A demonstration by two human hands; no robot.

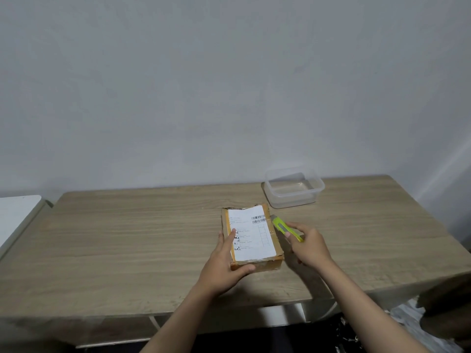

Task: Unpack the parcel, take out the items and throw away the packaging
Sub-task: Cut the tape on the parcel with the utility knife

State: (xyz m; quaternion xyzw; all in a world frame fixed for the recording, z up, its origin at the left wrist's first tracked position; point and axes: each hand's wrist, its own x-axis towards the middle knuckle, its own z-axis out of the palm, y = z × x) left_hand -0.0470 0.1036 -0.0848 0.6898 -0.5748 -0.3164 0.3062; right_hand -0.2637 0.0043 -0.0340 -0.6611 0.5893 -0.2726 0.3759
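Note:
A small brown cardboard parcel (254, 238) with a white shipping label lies flat near the middle of the wooden table (127, 238). My left hand (225, 261) grips its near left corner, fingers along the left side and on the label, thumb against the front edge. My right hand (309, 247) holds a yellow-green utility knife (281, 227) just right of the parcel. The knife's tip points at the parcel's far right edge.
A clear plastic container (294, 187) stands open on the table behind and right of the parcel, near the grey wall. A white surface (15, 215) adjoins the table's left end. Dark clutter lies on the floor at lower right.

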